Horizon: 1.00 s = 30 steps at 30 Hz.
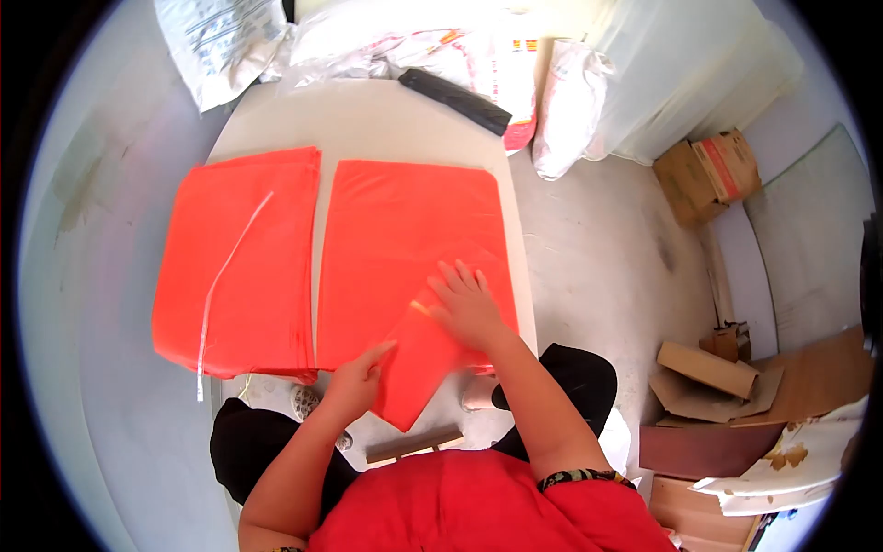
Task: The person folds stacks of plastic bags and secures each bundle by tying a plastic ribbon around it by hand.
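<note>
Two stacks of red sheets lie side by side on a pale table (368, 115). A thin white strip (219, 276) rests across the left stack (276, 258). On the right stack (395, 221), my right hand (467, 304) lies with its fingers spread, over a folded red piece (414, 368) at the near edge. My left hand (359, 379) grips the left edge of that piece between thumb and fingers. The piece's near corner hangs past the table edge, and a small yellowish mark shows near my right hand.
A black roll (455, 99) lies at the table's far end, before white bags (441, 51). Another white bag (568, 110) stands beside the table. Cardboard boxes (706, 175) are at the right, with open cardboard (708, 373) nearer. A wooden stool (414, 444) is below.
</note>
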Motion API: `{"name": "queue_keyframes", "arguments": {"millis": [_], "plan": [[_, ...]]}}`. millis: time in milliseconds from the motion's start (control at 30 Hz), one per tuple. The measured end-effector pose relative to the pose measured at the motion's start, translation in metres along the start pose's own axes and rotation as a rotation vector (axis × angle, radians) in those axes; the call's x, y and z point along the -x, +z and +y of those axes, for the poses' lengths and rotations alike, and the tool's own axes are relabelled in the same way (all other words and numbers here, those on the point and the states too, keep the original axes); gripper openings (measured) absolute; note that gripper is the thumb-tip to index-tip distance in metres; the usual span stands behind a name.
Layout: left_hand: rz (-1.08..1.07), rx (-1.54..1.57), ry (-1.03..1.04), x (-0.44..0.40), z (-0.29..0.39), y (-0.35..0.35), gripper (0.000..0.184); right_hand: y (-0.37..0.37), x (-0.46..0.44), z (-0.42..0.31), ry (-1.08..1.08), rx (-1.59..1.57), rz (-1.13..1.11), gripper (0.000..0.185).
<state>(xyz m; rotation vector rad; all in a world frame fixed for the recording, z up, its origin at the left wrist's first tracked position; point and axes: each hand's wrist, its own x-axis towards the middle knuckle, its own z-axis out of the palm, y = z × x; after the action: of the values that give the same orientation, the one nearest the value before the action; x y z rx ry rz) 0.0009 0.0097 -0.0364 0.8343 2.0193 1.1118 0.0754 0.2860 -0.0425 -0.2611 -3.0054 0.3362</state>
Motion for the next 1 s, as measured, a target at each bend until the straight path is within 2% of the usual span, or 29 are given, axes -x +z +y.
{"name": "queue_keyframes", "arguments": {"millis": [100, 200, 300, 400, 500, 533, 633, 733, 833, 933, 1000], "plan": [[-0.022, 0.162, -0.002, -0.001, 0.000, 0.002, 0.048, 0.009, -0.011, 0.011, 0.036, -0.022, -0.038, 0.056], [-0.081, 0.382, -0.126, 0.000, 0.010, -0.002, 0.047, -0.007, 0.005, 0.000, 0.483, -0.862, 0.362, 0.050], [-0.138, 0.639, -0.207, 0.000, 0.013, 0.001, 0.046, -0.027, 0.042, -0.021, 0.724, -0.948, 0.493, 0.058], [-0.209, 0.896, -0.243, 0.000, 0.012, 0.009, 0.048, 0.005, 0.090, -0.040, 0.787, -1.299, 0.392, 0.072], [-0.272, 0.936, -0.235, 0.008, 0.022, 0.019, 0.050, 0.020, 0.110, -0.053, 0.742, -1.273, 0.272, 0.080], [-0.287, 0.937, -0.247, 0.012, 0.024, 0.024, 0.051, 0.024, 0.106, -0.053, 0.691, -1.452, 0.381, 0.080], [-0.297, 0.938, -0.257, 0.018, 0.028, 0.041, 0.053, 0.006, 0.102, -0.045, 0.807, -1.815, 0.434, 0.076], [-0.249, 0.955, -0.249, 0.023, 0.033, 0.054, 0.055, 0.027, 0.104, -0.025, 0.681, -1.682, 0.346, 0.069], [-0.219, 0.940, -0.258, 0.027, 0.039, 0.065, 0.056, 0.013, 0.116, -0.044, 0.835, -1.754, 0.369, 0.063], [-0.154, 0.878, -0.275, 0.035, 0.050, 0.076, 0.055, 0.023, 0.128, -0.045, 0.766, -1.789, 0.300, 0.062], [-0.112, 0.864, -0.325, 0.040, 0.052, 0.087, 0.056, 0.013, 0.135, -0.047, 0.780, -1.552, 0.257, 0.064]]}}
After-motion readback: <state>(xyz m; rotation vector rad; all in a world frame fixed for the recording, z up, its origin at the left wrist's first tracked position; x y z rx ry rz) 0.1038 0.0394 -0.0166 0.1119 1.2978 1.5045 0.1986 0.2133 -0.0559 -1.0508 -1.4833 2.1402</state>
